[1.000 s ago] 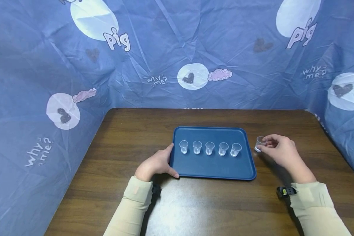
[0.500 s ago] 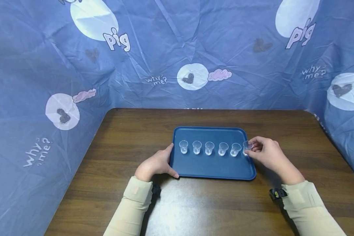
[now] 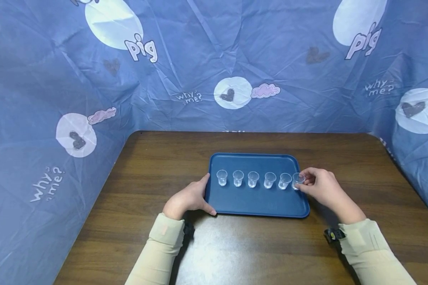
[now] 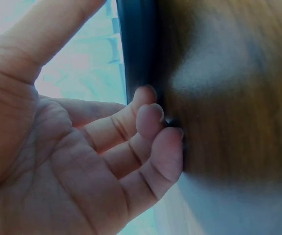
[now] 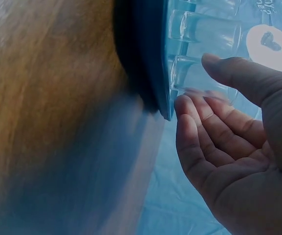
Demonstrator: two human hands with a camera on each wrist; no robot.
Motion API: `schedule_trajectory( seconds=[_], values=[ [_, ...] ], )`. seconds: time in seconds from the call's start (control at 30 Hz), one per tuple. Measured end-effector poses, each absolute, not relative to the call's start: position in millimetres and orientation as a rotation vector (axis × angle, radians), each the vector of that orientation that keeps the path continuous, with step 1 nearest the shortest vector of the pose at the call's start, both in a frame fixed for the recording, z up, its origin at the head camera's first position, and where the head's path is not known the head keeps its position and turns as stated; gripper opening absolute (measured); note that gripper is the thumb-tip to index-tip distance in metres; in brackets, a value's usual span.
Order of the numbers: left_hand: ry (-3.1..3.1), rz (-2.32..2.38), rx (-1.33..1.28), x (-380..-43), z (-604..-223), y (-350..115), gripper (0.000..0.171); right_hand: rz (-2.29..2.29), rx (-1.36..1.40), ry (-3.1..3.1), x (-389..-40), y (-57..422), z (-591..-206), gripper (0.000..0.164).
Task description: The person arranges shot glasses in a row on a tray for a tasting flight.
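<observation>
In the head view, a blue tray lies on the table with a row of several clear shot glasses across it. At the row's right end, my right hand pinches another shot glass between thumb and fingers, at the tray's right rim. From the right wrist, this shot glass stands upright relative to the tray, its wall between thumb and fingertips. My left hand holds the tray's near left corner, thumb at the front edge. Curled fingertips meet the tray edge in the left wrist view.
The brown wooden table extends around the tray on all sides. A blue printed cloth hangs behind the table and along its sides. A dark wrist strap shows at the right sleeve.
My right hand has carried its shot glass leftward from beside the tray onto the tray's right end, then slightly lower beside the row. The left hand and tray have stayed still.
</observation>
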State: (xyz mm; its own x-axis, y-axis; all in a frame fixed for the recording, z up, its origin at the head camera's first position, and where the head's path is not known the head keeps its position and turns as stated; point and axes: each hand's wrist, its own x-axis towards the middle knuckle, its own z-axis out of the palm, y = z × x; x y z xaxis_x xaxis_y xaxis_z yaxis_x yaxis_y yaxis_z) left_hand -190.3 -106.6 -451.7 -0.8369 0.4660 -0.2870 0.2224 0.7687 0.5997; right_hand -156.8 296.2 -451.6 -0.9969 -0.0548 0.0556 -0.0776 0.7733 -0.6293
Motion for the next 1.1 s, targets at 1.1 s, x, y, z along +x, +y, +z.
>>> schedule_trajectory(
  seconds=[1.1],
  values=[
    [2.864,0.759,0.441,-173,-423,-118,0.091,0.883,0.040,-2.917,-121,304,-421,0.085]
  ],
)
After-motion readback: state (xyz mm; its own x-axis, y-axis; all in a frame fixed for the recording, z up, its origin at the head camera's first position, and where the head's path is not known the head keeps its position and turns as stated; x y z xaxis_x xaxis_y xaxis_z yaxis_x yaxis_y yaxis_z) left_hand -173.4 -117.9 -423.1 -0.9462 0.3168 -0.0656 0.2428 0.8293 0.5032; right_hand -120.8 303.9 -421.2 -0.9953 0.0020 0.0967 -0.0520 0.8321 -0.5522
